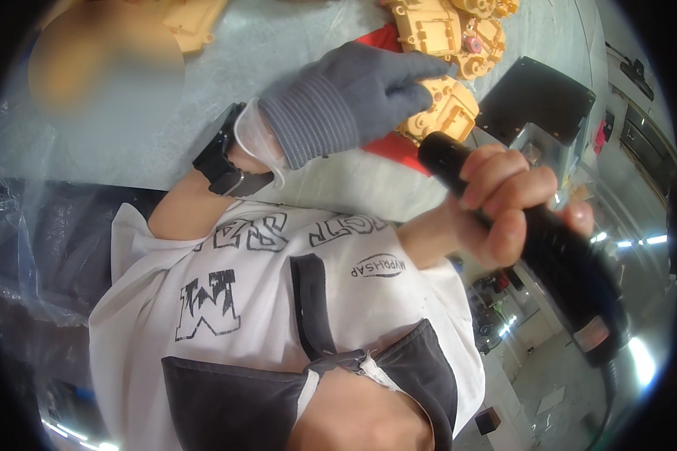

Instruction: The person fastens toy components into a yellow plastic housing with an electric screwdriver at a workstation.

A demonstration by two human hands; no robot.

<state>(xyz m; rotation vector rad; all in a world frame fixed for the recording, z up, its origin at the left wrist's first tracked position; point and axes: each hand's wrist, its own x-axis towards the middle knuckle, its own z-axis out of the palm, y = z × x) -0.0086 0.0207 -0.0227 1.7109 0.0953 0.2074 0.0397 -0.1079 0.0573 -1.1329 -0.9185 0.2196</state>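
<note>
My left hand (338,101), in a grey knitted glove, reaches across the work table. Its fingers are bent over the upper left edge of a yellow plastic part (451,113), which looks like a moulded housing with small round details. My bare right hand (511,195) is wrapped around a black, tube-shaped corded tool (564,259). The blunt front end of this tool points at the yellow part, close to its lower edge. A cord leaves the rear end at the lower right. The tool's exact kind cannot be made out.
More yellow plastic parts (429,30) lie beyond my left hand, with others at the upper left (192,22), partly blurred. Red material (402,150) lies under the held part. A black flat panel (538,99) sits to the right. Clear plastic film (15,225) hangs at the left.
</note>
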